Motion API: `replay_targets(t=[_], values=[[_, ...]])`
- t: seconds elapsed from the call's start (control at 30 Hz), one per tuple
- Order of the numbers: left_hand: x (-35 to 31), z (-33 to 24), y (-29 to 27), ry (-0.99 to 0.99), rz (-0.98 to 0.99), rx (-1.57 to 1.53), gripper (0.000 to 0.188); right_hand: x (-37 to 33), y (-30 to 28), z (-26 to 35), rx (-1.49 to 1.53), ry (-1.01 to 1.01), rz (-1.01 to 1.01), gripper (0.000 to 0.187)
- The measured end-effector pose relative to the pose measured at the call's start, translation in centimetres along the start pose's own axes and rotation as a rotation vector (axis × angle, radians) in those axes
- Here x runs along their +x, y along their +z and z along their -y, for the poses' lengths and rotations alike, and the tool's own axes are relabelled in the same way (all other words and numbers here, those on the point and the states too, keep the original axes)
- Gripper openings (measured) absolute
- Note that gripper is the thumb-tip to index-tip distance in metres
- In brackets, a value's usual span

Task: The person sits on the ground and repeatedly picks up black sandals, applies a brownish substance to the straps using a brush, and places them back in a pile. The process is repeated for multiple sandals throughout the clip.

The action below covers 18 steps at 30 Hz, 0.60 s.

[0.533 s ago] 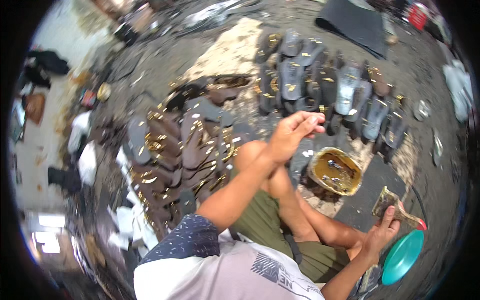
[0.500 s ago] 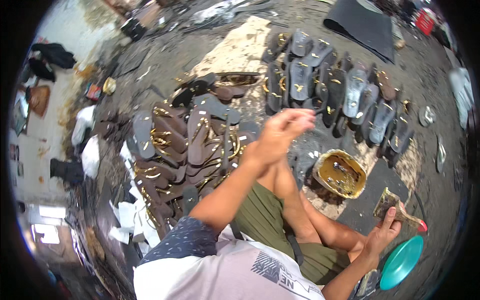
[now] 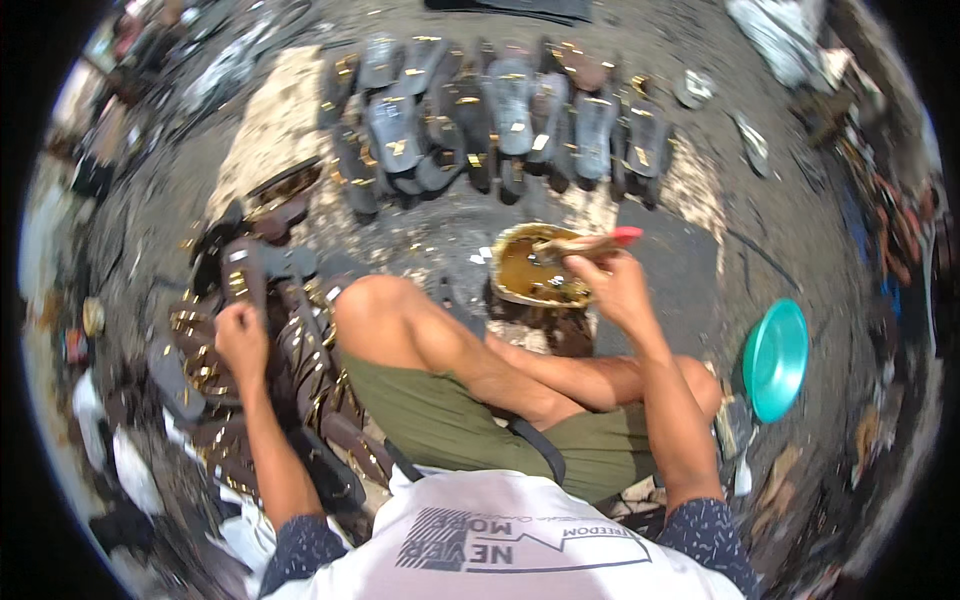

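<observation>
Apparently I'm loading the brush (image 3: 592,246): my right hand (image 3: 616,283) grips its handle, its head at the pot (image 3: 514,295). My left hand (image 3: 242,335) curls over the slippers (image 3: 243,272); whether it's holding one, I can't tell. Next calls for a clean lift.

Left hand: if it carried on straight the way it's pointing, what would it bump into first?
Probably the brown sandal just beyond the left hand, though depth is unclear and the hand may already be touching it.
</observation>
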<state>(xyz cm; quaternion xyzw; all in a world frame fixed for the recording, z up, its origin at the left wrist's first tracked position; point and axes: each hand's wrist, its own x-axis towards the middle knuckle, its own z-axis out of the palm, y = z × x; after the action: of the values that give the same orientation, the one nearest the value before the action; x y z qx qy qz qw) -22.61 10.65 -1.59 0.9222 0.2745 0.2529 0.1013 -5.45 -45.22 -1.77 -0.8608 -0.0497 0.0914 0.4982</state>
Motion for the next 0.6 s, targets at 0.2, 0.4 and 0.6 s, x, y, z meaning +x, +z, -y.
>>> replay_targets(t=[0.2,0.4,0.6], values=[[-1.1,-10.4,-6.4,-0.014,0.263,-0.699,0.008,1.5,4.2,-2.6,-0.628,-0.08,0.046,0.034],[-7.1,-15.1,-4.1,0.168,0.338,-0.611,0.059,-0.7,-1.4,2.3,0.301,-0.059,-0.218,0.025],[-3.7,-17.1,-5.1,-0.401,0.471,-1.425,0.059,-4.2,-11.4,-1.4,-0.361,-0.016,-0.356,0.023]])
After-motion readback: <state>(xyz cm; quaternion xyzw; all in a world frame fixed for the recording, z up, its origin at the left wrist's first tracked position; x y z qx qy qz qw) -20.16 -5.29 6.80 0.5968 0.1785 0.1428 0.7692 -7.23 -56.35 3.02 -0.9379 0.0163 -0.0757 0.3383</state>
